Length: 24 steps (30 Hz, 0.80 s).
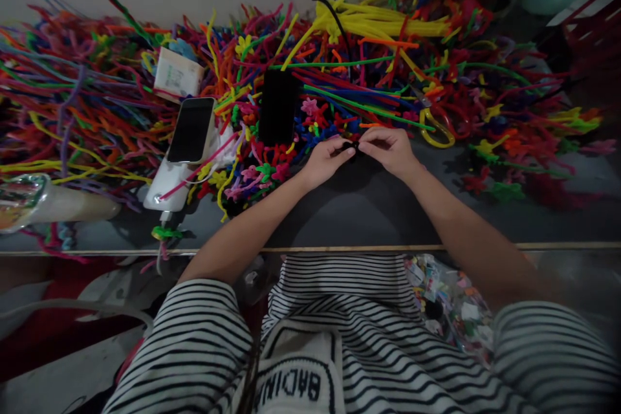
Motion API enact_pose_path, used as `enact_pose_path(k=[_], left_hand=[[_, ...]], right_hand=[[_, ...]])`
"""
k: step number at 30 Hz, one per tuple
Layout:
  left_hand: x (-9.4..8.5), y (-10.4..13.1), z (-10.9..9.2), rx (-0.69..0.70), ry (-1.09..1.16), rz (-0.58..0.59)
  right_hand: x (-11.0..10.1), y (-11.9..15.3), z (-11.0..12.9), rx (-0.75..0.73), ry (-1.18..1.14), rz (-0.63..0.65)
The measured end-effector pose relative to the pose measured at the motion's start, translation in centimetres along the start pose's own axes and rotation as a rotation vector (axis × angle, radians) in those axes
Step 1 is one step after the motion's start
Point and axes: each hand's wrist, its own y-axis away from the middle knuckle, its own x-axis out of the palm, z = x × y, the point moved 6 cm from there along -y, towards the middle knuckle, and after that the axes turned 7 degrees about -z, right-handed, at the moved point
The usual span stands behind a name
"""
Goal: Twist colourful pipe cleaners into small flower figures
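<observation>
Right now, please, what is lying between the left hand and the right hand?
In the head view, a small black piece is between the left hand and the right hand, pinched by both; its shape is too small to tell.

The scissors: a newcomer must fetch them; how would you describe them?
On the dark table, find the heap of colourful fuzzy stems. The scissors lie at its near edge, right of the right hand. Their smooth yellow handle loop sets them apart from that fuzz.

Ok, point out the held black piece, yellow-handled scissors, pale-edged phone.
Black piece (355,145), head view: its middle.
Yellow-handled scissors (423,126), head view: yellow loop.
Pale-edged phone (191,130), head view: screen.
</observation>
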Motion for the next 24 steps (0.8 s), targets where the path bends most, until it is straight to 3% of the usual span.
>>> enact_pose_path(k=[4, 11, 19, 24], left_hand=[[0.1, 0.0, -0.1, 0.044, -0.043, 0.042], [0.4, 0.1, -0.3, 0.049, -0.057, 0.09], [0.5, 0.2, -0.7, 0.06, -0.035, 0.127], [0.3, 0.0, 0.0, 0.048, -0.014, 0.035]], right_hand=[[0.1, -0.1, -0.1, 0.006, -0.029, 0.026], [0.6, -0.1, -0.9, 0.149, -0.143, 0.133], [0.6, 0.1, -1.0, 0.126, -0.133, 0.122], [0.5, 0.4, -1.4, 0.214, -0.174, 0.067]])
